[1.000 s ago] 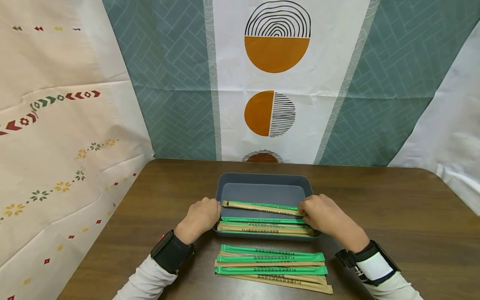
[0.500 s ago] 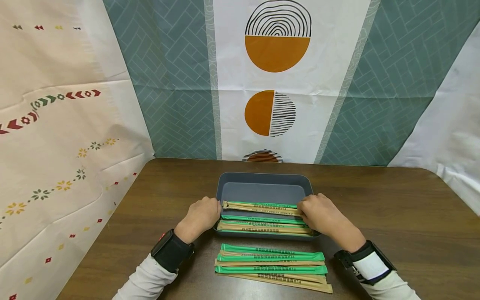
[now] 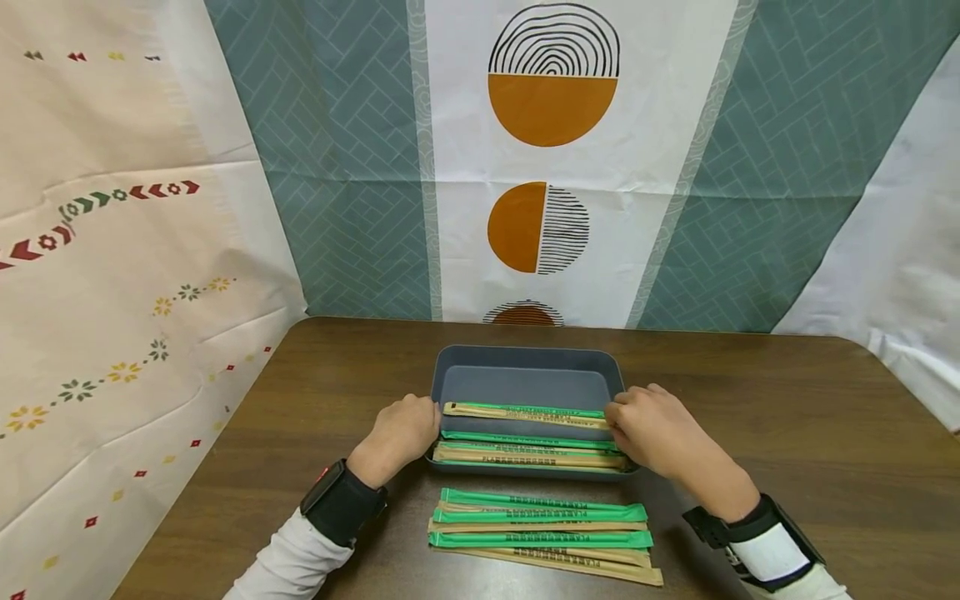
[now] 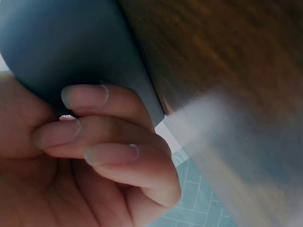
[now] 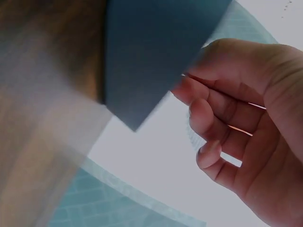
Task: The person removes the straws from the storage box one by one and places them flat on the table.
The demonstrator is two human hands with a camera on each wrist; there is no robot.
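A dark grey rectangular tray [image 3: 525, 357] sits on the table with several paper-wrapped straws inside, green and tan. My left hand [image 3: 405, 427] grips the tray's left side; its curled fingers [image 4: 118, 156] lie against the outer wall. My right hand [image 3: 656, 429] is at the opposite side, thumb and forefinger reaching over the rim and pinching the right end of a tan wrapped straw [image 3: 525, 414]. A green one lies right behind it. In the right wrist view the tray wall [image 5: 156, 56] hides those fingertips, while the other fingers [image 5: 203, 118] curl loosely outside.
More wrapped straws [image 3: 540, 539], green and tan, lie in a loose row on the wooden table [image 3: 787, 400] in front of the tray. Inside, another bundle [image 3: 525, 456] rests along the near wall. A patterned cloth [image 3: 360, 208] hangs behind the table.
My right hand shifts slightly left, then back right, and the tan straw between its fingers moves a little with it. My left hand stays at the tray's side.
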